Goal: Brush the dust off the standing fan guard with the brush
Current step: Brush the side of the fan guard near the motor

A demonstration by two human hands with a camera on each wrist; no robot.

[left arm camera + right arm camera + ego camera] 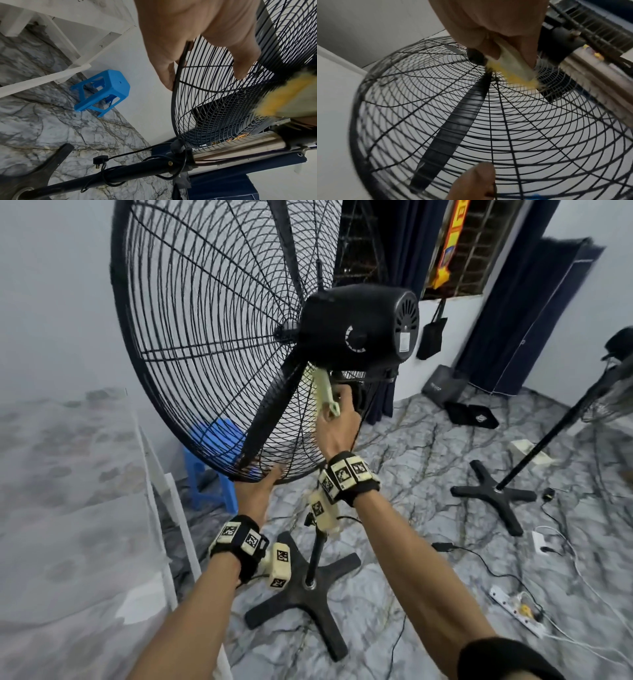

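Fan guard (pixel 205 337) rim gripped by left hand (pixel 257 491); right hand (pixel 337 428) grips brush (pixel 327 395).

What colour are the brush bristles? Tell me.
Yellow bristles on a pale cream handle; clearest in the right wrist view.

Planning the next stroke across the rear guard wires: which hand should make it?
Right. The right hand already grips the brush, bristles on the fan guard near the motor housing. The left hand holds the guard's bottom rim, steadying it.
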